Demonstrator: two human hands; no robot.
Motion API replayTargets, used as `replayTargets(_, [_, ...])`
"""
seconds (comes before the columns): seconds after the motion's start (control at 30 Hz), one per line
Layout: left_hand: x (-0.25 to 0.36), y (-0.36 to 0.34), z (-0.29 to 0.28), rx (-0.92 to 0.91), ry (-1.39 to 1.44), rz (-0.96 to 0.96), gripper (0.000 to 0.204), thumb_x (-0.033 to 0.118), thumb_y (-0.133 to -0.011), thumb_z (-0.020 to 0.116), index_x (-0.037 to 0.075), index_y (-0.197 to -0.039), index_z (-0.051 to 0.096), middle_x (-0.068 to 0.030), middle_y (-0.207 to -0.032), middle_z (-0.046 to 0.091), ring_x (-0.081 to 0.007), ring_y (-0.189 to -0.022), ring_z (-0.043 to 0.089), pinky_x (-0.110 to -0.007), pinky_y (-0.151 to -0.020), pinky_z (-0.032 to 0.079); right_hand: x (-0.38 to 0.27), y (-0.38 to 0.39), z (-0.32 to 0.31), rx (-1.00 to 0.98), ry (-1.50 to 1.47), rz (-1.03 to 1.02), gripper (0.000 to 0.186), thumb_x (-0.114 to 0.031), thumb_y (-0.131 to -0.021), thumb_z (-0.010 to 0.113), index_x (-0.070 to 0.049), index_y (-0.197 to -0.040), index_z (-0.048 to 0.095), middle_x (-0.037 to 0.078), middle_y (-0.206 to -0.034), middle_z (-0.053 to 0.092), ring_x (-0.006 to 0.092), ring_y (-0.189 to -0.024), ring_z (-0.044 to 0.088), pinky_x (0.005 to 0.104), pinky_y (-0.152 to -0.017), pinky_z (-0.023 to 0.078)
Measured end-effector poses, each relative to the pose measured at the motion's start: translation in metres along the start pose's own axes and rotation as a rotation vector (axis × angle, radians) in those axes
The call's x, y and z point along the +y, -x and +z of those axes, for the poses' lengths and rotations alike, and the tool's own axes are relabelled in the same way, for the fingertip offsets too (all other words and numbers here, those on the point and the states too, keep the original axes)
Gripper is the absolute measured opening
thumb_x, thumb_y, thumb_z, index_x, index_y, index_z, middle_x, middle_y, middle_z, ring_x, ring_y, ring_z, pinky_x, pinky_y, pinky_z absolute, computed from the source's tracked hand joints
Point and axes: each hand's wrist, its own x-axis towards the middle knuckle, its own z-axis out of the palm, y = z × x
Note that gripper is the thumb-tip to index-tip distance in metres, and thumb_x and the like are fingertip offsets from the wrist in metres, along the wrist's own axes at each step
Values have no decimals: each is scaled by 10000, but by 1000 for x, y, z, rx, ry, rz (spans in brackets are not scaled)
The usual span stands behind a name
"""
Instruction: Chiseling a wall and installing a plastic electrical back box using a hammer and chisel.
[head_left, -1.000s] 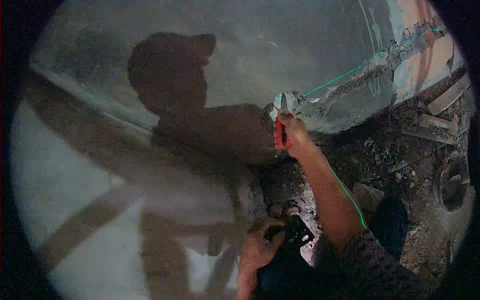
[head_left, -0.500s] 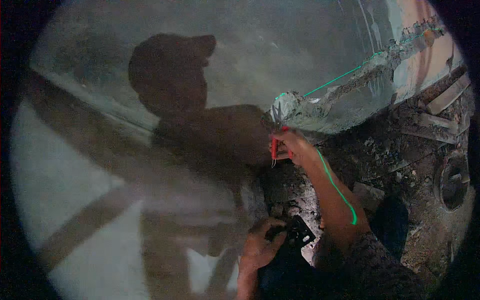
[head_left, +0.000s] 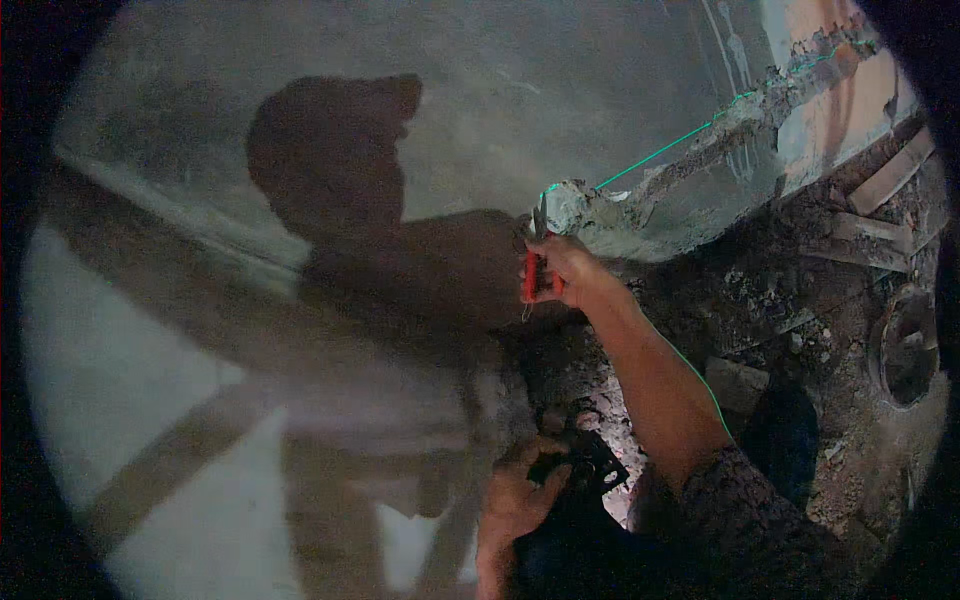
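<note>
My right hand [head_left: 565, 265] grips red-handled pliers or snips [head_left: 531, 270], their metal jaws up against a rough lump of cement [head_left: 568, 205] on the grey wall [head_left: 480, 150]. A thin green laser line [head_left: 652, 157] runs from this lump along the chipped strip [head_left: 730, 135] and also shows on my right forearm. Low in the middle, my left hand [head_left: 520, 495] has its fingers curled on a black plate-like object [head_left: 602, 462] with openings, whose exact kind I cannot make out.
Dark rubble [head_left: 760, 310] lies along the wall's base, with broken boards [head_left: 880, 180] and a round metal rim [head_left: 880, 350] at the right. A dark shoe or leg [head_left: 785, 440] is beside my right forearm. A capped person's shadow covers much of the wall.
My right hand with the tool dipped, jaws parted, then rose slightly leftward to the lump, jaws now closer together. The view has shifted a little. My left hand stays low on the black object.
</note>
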Motion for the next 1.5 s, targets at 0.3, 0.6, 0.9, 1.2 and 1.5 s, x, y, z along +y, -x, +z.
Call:
replayTargets(0.3, [3, 3, 1, 17, 7, -13, 260, 115, -852, 734, 68, -1103, 683, -132, -1072, 685, -257, -993, 682, -368, -840, 544, 8, -6, -2, 85, 62, -79, 333, -405, -992, 566, -77, -941, 574, 61, -711, 561, 232, -600, 568, 426, -551, 512])
replayTargets(0.6, [9, 3, 0, 32, -1, 58, 247, 67, -835, 716, 51, -1077, 667, -161, -1104, 693, -310, -1053, 666, -381, -928, 501, 43, -17, -37, 49, -35, -74, 256, -322, -958, 608, -79, -1034, 576, 90, -856, 611, 269, -756, 637, 466, -618, 560])
replayTargets(0.9, [6, 2, 1, 29, -27, 69, 254, 73, -825, 731, 59, -1071, 672, -149, -1083, 696, -315, -1039, 663, -385, -903, 509, 46, -13, -26, -32, 86, -14, 240, -265, -966, 608, -74, -1103, 555, 96, -918, 636, 275, -883, 675, 520, -717, 610])
replayTargets(1.2, [15, 7, -2, 53, -51, 5, 259, 69, -829, 728, 78, -1083, 679, -150, -1089, 683, -296, -1039, 660, -385, -889, 512, 47, -39, -14, 2, 41, -81, 235, -338, -982, 609, -111, -943, 563, 41, -729, 575, 208, -632, 595, 428, -536, 521])
replayTargets(1.5, [9, 5, -2, 63, -38, 97, 262, 83, -831, 727, 78, -1090, 685, -150, -1097, 685, -315, -1061, 656, -390, -936, 496, 55, -23, -19, 15, 159, -27, 280, -402, -965, 625, -140, -1042, 562, 59, -875, 619, 234, -765, 621, 451, -689, 543])
